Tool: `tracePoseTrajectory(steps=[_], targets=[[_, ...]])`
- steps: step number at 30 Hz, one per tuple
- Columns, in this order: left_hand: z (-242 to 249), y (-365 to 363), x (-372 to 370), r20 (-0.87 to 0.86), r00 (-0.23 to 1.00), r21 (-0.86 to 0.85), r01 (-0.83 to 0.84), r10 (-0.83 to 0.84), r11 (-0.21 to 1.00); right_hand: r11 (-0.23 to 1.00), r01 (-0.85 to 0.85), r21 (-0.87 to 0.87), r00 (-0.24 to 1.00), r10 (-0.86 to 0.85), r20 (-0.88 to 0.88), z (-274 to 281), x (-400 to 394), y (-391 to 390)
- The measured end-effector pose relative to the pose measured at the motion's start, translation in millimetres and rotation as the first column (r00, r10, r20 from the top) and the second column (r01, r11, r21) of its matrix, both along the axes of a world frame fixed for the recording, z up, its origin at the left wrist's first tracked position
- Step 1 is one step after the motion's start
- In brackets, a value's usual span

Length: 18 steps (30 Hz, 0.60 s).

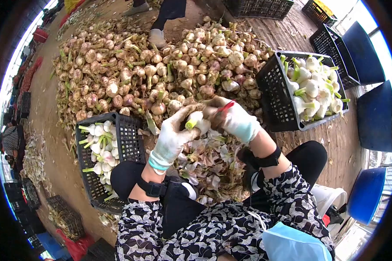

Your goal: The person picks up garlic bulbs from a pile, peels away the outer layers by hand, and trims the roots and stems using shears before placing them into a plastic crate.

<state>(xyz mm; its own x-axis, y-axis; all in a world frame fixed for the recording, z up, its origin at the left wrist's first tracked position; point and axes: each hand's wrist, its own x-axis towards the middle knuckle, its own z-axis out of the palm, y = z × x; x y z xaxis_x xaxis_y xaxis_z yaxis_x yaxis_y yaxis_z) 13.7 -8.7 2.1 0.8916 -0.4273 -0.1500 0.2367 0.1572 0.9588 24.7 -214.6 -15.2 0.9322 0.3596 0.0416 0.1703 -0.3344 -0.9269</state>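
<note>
A garlic bulb [195, 117] with a short green stem stub is in my left hand [170, 135], its fingers closed round it. The bulb's stem end points down toward the left. Right beside it, my right hand [236, 120] has bent fingers meeting the bulb's far side. A thin red object [227, 106] shows at that hand's thumb and forefinger; its kind is hard to make out. Both hands wear whitish, soiled gloves. Below them lies a heap of stripped garlic skins [213, 163]. Beyond spreads a large pile of unpeeled garlic [130, 71] with dirty brown skins.
On my left stands a black crate [133, 139] partly filled with cleaned white garlic. To the right, another black crate [276, 98] is heaped with cleaned bulbs. Blue tubs [374, 115] line the right side. Another person's foot [157, 38] is at the pile's far edge.
</note>
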Motion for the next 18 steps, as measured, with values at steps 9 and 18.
tracePoseTrajectory(steps=[9,18], targets=[[-11,0,1,0.141,0.99,0.097,-0.018,0.004,0.995,0.967,0.207,-0.151,0.949,-0.16,0.272,17,-19,9],[-46,9,1,-0.059,0.996,-0.367,0.04,-0.066,0.929,0.946,0.322,0.048,0.93,-0.325,0.17,19,-35,41]])
